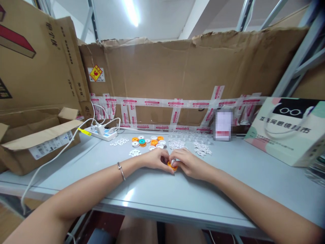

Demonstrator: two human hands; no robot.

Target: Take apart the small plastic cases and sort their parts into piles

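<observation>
Over the middle of the grey table [152, 193], my left hand [157, 159] grips the side of a round orange plastic piece [172, 165] between thumb and fingers. My right hand [187, 162] comes in from the other side, its fingertips pinched on a small white part [173, 161] at the top of the orange piece. Fingers partly hide both parts, so I cannot tell how they fit together. Just beyond my hands is a cluster of round orange, white and teal pieces [142, 141]. Small white parts lie in piles [177, 144] behind and beside it.
A white power strip [104, 133] with plugs and cables stands at back left, near an open cardboard box [38, 142]. Clear round pieces [195, 137] line the back. A blurred upright panel [222, 125] and a printed carton [284, 132] stand on the right. Tall cardboard [157, 74] closes the rear.
</observation>
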